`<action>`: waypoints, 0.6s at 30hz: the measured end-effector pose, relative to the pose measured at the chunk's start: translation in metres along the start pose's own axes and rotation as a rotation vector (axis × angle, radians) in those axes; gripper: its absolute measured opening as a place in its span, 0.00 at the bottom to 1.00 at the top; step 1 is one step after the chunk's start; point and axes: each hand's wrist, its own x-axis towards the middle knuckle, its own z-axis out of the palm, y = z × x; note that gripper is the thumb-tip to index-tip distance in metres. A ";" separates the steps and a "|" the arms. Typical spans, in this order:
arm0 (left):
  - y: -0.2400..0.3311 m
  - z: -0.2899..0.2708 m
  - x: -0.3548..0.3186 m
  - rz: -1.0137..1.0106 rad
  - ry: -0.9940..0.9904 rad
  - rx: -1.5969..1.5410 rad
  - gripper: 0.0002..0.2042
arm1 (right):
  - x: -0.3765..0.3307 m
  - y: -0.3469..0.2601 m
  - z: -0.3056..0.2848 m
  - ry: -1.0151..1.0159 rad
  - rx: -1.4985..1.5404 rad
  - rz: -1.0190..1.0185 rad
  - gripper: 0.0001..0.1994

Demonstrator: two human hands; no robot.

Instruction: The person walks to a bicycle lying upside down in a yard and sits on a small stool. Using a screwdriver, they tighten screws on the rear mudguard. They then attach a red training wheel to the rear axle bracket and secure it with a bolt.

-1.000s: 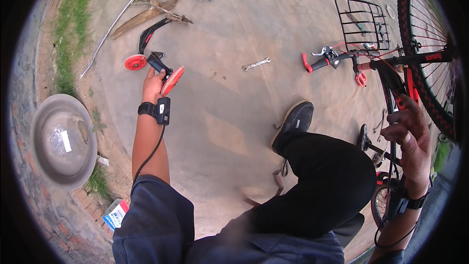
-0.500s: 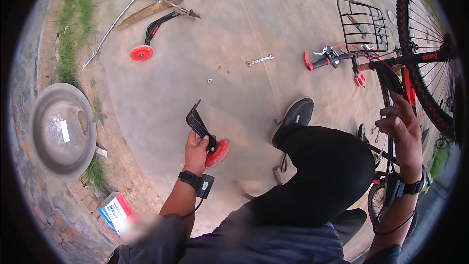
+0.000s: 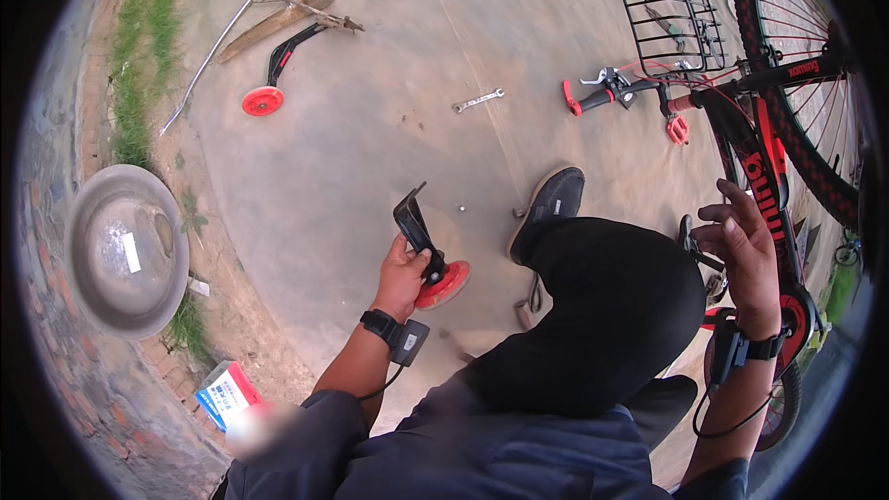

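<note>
In my left hand [image 3: 401, 280] is a training wheel [image 3: 443, 286]: a small red wheel on a bent black bracket [image 3: 412, 222]. My fingers and thumb pinch the bracket just above the wheel, and the bracket's free end points up and away. My right hand [image 3: 741, 239] is raised beside the bicycle frame [image 3: 761, 187], holding nothing, with its fingers apart and slightly bent. A small shiny piece of hardware [image 3: 463, 208] is on the concrete, to the right of the held bracket. A second red training wheel [image 3: 263, 101] lies farther off at the left.
A bicycle with a black front basket [image 3: 674, 23] fills the right side. A wrench [image 3: 478, 100] lies ahead on the concrete. At the left are a metal basin [image 3: 83, 250], a carton [image 3: 227, 395], and a broom [image 3: 218, 56]. My shoe [image 3: 558, 193] stands mid-right.
My left hand has carried the training wheel to the right. The small metal piece now appears nearer and farther right on the ground. My right hand stays raised, and the view has shifted slightly.
</note>
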 end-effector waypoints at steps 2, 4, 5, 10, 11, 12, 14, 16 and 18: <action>0.003 -0.004 -0.001 0.069 0.029 0.068 0.23 | 0.000 0.005 0.000 -0.016 0.027 0.018 0.33; 0.002 -0.018 0.025 0.188 0.068 0.180 0.23 | 0.002 0.007 0.000 -0.040 0.037 0.037 0.33; 0.000 -0.026 0.040 0.316 0.126 0.450 0.23 | 0.003 0.008 0.000 -0.046 0.030 0.030 0.33; 0.028 -0.013 0.085 0.432 0.209 1.424 0.23 | 0.002 0.011 -0.011 -0.015 0.001 0.030 0.33; 0.028 -0.011 0.095 0.392 0.170 1.494 0.23 | 0.002 0.014 -0.014 -0.003 0.009 0.032 0.33; 0.025 -0.012 0.102 0.351 0.131 1.564 0.23 | 0.002 0.018 -0.016 0.008 0.016 0.033 0.33; 0.013 -0.020 0.108 0.343 0.072 1.662 0.21 | -0.001 0.023 -0.022 0.018 0.015 0.053 0.33; 0.004 -0.025 0.109 0.289 0.049 1.731 0.21 | -0.004 0.027 -0.021 0.054 -0.020 0.084 0.33; 0.000 -0.023 0.109 0.337 0.055 1.685 0.21 | -0.005 0.034 -0.026 0.058 -0.012 0.110 0.32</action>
